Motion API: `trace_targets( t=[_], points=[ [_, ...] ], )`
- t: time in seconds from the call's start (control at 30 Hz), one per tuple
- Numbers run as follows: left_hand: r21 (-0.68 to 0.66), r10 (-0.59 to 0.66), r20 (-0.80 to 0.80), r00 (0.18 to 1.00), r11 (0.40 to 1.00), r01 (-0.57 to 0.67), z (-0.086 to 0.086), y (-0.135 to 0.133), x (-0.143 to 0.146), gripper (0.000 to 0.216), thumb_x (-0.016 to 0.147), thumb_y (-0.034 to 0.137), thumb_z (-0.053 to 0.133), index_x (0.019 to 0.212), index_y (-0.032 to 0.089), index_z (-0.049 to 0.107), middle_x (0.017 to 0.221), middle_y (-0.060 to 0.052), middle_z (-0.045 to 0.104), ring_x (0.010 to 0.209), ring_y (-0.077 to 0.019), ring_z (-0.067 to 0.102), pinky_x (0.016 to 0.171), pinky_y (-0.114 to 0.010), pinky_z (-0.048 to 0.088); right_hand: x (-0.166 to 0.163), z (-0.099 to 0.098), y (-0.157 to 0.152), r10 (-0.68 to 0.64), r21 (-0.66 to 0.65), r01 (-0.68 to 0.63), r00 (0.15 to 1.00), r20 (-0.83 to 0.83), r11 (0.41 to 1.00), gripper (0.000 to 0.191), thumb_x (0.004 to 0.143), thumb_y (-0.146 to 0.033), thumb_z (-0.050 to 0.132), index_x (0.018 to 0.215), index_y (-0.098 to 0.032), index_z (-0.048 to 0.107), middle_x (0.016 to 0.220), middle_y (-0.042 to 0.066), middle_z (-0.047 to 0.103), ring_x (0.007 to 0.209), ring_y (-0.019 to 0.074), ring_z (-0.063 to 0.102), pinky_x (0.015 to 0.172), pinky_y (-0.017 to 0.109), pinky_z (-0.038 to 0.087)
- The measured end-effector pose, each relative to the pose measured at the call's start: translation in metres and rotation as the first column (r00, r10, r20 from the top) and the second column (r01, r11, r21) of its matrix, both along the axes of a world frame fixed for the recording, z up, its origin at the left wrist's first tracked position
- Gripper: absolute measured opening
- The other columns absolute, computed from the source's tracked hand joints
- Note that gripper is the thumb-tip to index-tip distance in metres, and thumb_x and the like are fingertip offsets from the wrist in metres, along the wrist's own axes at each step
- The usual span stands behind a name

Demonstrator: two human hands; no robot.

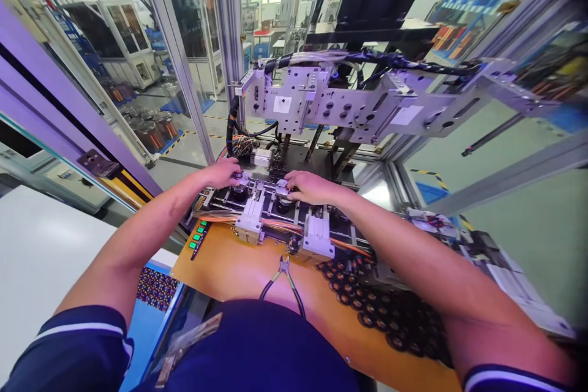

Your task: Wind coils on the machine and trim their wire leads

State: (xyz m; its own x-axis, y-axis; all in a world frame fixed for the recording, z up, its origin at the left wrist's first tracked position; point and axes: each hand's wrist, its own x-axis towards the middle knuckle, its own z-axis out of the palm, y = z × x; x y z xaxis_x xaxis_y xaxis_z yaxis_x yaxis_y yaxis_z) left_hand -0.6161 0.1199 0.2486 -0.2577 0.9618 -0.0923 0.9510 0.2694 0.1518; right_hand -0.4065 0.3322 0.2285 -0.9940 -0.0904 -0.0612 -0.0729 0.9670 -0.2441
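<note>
Both my arms reach forward into a machine fixture (257,211) at the back of an orange work surface (229,266). My left hand (225,173) rests on a small round part (241,181) seated in the left station, fingers curled over it. My right hand (307,187) presses a like part (283,191) in the station beside it. Two white-grey metal blocks (316,237) stand in front of the stations. Thin copper wires (275,226) run across the fixture's front.
Small cutting pliers (283,269) lie on the orange surface near my body. A tray of several dark ring-shaped coils (390,312) sits at right. Green lit buttons (198,237) line the left edge. An overhead metal machine head (349,104) hangs above the fixture. Glass guard panels surround it.
</note>
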Motion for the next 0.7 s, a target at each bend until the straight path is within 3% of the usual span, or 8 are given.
trace_targets(
  t=[0.2, 0.3, 0.37, 0.43, 0.53, 0.63, 0.7],
  points=[
    [0.24, 0.073, 0.069, 0.995, 0.967, -0.088, 0.032, -0.019, 0.03, 0.032, 0.087, 0.034, 0.065, 0.11, 0.012, 0.06, 0.144, -0.019, 0.049, 0.134, -0.0312, 0.049, 0.111, -0.048, 0.04, 0.005, 0.026, -0.001, 0.004, -0.08, -0.005, 1.0, -0.019, 0.997, 0.008, 0.088, -0.019, 0.067, 0.087, -0.011, 0.068, 0.129, 0.013, 0.062, 0.117, 0.0241, 0.061, 0.101, 0.041, 0.05],
    [0.462, 0.018, 0.128, 0.992, 0.884, -0.076, 0.045, -0.055, 0.063, 0.032, 0.09, 0.039, 0.062, 0.11, 0.014, 0.058, 0.146, -0.018, 0.047, 0.132, -0.0283, 0.049, 0.108, -0.047, 0.043, 0.036, 0.041, -0.021, 0.027, -0.143, -0.041, 0.995, -0.098, 0.989, 0.009, 0.09, -0.018, 0.062, 0.087, -0.014, 0.069, 0.132, 0.014, 0.059, 0.12, 0.0257, 0.059, 0.105, 0.042, 0.047],
    [0.562, -0.011, 0.194, 0.981, 0.82, -0.102, 0.038, -0.088, 0.09, 0.026, 0.094, 0.038, 0.058, 0.108, 0.016, 0.058, 0.138, -0.015, 0.052, 0.125, -0.0238, 0.054, 0.103, -0.043, 0.048, 0.068, 0.04, -0.048, 0.073, -0.193, -0.108, 0.981, -0.178, 0.975, 0.013, 0.094, -0.021, 0.056, 0.094, -0.016, 0.068, 0.132, 0.012, 0.058, 0.121, 0.0235, 0.058, 0.106, 0.041, 0.047],
    [0.547, 0.022, 0.274, 0.961, 0.819, -0.174, 0.012, -0.121, 0.118, 0.021, 0.097, 0.033, 0.052, 0.107, 0.017, 0.06, 0.129, -0.013, 0.058, 0.12, -0.0215, 0.056, 0.103, -0.04, 0.047, 0.1, 0.022, -0.082, 0.13, -0.244, -0.2, 0.952, -0.277, 0.949, 0.018, 0.098, -0.021, 0.049, 0.103, -0.017, 0.067, 0.123, 0.012, 0.059, 0.11, 0.0194, 0.06, 0.096, 0.035, 0.051],
    [0.373, 0.102, 0.361, 0.927, 0.895, -0.244, -0.052, -0.155, 0.152, 0.021, 0.098, 0.027, 0.048, 0.091, 0.017, 0.065, 0.102, -0.009, 0.066, 0.096, -0.0172, 0.065, 0.087, -0.032, 0.054, 0.121, -0.033, -0.136, 0.179, -0.199, -0.208, 0.972, -0.154, 0.958, 0.015, 0.098, -0.018, 0.052, 0.099, -0.016, 0.067, 0.104, 0.009, 0.063, 0.092, 0.0153, 0.061, 0.082, 0.027, 0.052],
    [0.302, 0.116, 0.334, 0.935, 0.927, -0.223, -0.116, -0.161, 0.168, 0.015, 0.092, 0.021, 0.057, 0.083, 0.018, 0.069, 0.085, -0.006, 0.07, 0.079, -0.0163, 0.068, 0.074, -0.027, 0.057, 0.103, -0.094, -0.176, 0.165, -0.15, -0.178, 0.982, -0.094, 0.972, 0.011, 0.094, -0.016, 0.059, 0.086, -0.013, 0.066, 0.089, 0.006, 0.064, 0.083, 0.0148, 0.062, 0.077, 0.028, 0.053],
    [0.301, 0.14, 0.275, 0.951, 0.927, -0.223, -0.143, -0.157, 0.17, 0.011, 0.088, 0.018, 0.06, 0.084, 0.017, 0.071, 0.088, -0.008, 0.072, 0.081, -0.019, 0.07, 0.074, -0.031, 0.058, 0.084, -0.116, -0.191, 0.135, -0.114, -0.146, 0.986, -0.102, 0.983, 0.012, 0.095, -0.022, 0.062, 0.09, -0.012, 0.064, 0.091, 0.004, 0.065, 0.085, 0.0147, 0.063, 0.078, 0.031, 0.055]
  ],
)
